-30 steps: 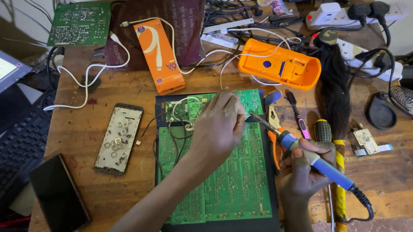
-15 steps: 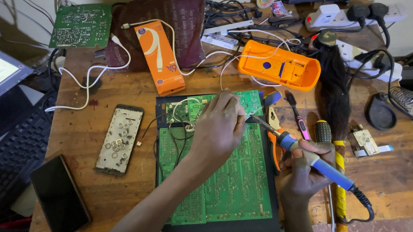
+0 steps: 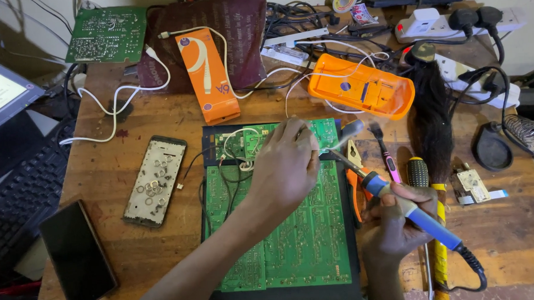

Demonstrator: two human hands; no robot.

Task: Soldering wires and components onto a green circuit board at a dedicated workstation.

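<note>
On the wooden surface (image 3: 130,119) lies a large green circuit board (image 3: 305,237) on a dark mat. The left hand (image 3: 285,167) rests on the board's upper part, fingers bent. The right hand (image 3: 394,222) grips a blue-handled soldering iron (image 3: 399,201), its tip angled toward the left hand's fingertips. An orange casing (image 3: 362,92) sits behind.

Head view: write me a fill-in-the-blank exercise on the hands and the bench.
1. The right hand holds a blue-handled ____ iron.
2. The left hand rests on the large ____ circuit board.
3. The dark phone lies ____ up on the wooden table.
4. The open multimeter case is ____.

Missing words: soldering; green; screen; orange
</note>
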